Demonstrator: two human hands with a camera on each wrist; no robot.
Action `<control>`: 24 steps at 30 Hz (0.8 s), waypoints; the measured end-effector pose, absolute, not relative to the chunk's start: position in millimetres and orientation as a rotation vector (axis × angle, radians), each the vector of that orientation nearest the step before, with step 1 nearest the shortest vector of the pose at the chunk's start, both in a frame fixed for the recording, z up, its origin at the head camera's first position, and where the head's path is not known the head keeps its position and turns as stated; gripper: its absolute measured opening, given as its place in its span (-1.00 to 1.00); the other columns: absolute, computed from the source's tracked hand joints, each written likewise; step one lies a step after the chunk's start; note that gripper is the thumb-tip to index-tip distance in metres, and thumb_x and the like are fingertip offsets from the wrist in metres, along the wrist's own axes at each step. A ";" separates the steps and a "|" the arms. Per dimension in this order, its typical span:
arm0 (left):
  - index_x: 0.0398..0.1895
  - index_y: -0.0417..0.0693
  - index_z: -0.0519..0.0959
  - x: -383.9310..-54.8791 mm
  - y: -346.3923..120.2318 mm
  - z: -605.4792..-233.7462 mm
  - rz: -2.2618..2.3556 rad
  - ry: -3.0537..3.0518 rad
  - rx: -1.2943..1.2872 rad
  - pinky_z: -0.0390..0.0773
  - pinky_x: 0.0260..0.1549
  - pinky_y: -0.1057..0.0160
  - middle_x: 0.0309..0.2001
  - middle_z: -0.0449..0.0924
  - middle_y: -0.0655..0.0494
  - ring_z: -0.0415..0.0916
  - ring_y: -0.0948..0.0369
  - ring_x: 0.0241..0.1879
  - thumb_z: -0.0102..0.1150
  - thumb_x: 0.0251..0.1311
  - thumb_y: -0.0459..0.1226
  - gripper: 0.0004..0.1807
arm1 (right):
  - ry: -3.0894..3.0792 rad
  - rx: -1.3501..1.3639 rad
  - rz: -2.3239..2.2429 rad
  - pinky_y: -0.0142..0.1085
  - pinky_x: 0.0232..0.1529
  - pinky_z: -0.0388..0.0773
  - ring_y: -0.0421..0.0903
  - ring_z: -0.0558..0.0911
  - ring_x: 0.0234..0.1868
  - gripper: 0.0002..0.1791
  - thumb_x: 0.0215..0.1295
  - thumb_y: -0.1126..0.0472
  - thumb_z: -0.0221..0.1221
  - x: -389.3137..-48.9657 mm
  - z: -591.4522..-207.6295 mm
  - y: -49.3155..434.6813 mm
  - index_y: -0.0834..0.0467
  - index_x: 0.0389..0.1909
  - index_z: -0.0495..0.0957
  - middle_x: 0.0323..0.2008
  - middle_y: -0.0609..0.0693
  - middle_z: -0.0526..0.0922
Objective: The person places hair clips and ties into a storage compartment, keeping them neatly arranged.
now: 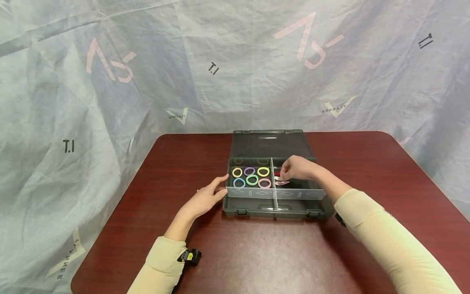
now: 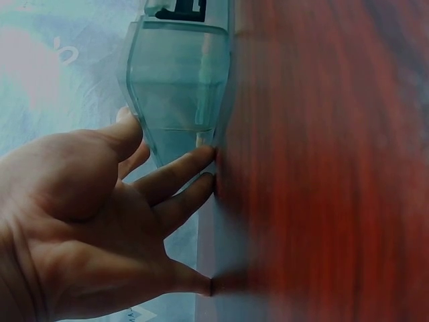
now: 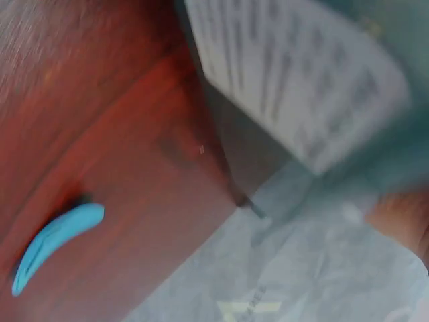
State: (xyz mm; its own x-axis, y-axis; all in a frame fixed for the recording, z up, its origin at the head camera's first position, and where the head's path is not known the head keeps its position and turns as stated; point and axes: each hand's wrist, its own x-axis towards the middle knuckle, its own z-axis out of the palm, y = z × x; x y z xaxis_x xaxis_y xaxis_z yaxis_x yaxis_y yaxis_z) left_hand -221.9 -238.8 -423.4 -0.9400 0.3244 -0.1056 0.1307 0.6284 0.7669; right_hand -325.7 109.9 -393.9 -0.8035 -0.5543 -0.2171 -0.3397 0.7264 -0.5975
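A dark translucent divided case [image 1: 253,212] lies on the table with its lid [image 1: 271,145] laid back. Several coloured hair ties [image 1: 252,180] sit in its back left compartment. My left hand [image 1: 205,200] rests against the case's left end with fingers spread; in the left wrist view some fingertips [image 2: 206,155] reach down to the table. Over the back right compartment, my right hand [image 1: 299,167] has its fingers bent downward and pinches a small pale hair clip [image 1: 277,178], partly hidden by the fingertips. A pinkish hair clip [image 1: 282,183] and a red piece [image 1: 277,174] lie close by.
A clear plastic strip [image 1: 253,192] with line patterns runs across the case. The right wrist view shows a curved blue object [image 3: 57,241] on the reddish table [image 1: 271,253] and a blurred printed label [image 3: 295,74]. Printed cloth [image 1: 238,94] hangs behind the table.
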 end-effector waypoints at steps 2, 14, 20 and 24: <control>0.61 0.23 0.12 -221.7 -238.7 -423.7 1.198 2.619 0.372 -0.45 0.35 -0.40 0.28 0.54 -0.02 0.35 -0.01 0.38 0.00 0.55 -0.10 -0.36 | 2.559 -0.693 -0.824 -0.12 -0.15 0.49 -0.05 0.57 -0.26 -0.85 0.38 0.21 0.29 -324.6 -388.1 118.7 0.21 -0.30 0.73 -0.30 -0.01 0.72; 0.62 0.25 0.11 -222.9 -238.0 -425.0 1.168 2.631 0.364 -0.42 0.37 -0.38 0.30 0.53 0.02 0.32 0.01 0.40 0.00 0.56 -0.08 -0.36 | 2.600 -0.484 -1.053 -0.25 -0.59 0.34 -0.24 0.21 -0.68 -0.64 0.36 0.01 0.32 -305.8 -364.6 214.6 0.24 -0.07 0.68 -0.66 -0.11 0.36; 0.62 0.24 0.11 -222.7 -238.8 -423.1 1.176 2.633 0.364 -0.44 0.36 -0.40 0.28 0.54 0.00 0.34 0.00 0.39 0.01 0.55 -0.09 -0.35 | 2.618 -0.409 -1.035 -0.21 -0.54 0.35 -0.23 0.23 -0.64 -0.62 0.34 -0.01 0.33 -292.0 -373.3 256.2 0.23 -0.07 0.68 -0.64 -0.13 0.37; 0.62 0.22 0.11 -222.0 -238.9 -422.1 1.183 2.628 0.367 -0.46 0.34 -0.42 0.29 0.54 -0.02 0.33 -0.03 0.39 0.01 0.55 -0.10 -0.35 | 2.622 -0.470 -0.984 -0.29 -0.40 0.43 -0.24 0.41 -0.46 -0.71 0.32 0.10 0.36 -284.1 -388.0 271.5 0.25 -0.11 0.70 -0.39 -0.01 0.67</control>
State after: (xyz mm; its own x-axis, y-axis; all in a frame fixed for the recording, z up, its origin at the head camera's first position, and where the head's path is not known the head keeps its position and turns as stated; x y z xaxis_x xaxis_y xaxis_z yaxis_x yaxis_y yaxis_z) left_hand -222.0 -238.9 -422.1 -0.9407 0.3209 -0.1101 0.1304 0.6416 0.7559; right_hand -284.1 271.5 -388.0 -0.9014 -0.4014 -0.1623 -0.1955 0.7119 -0.6745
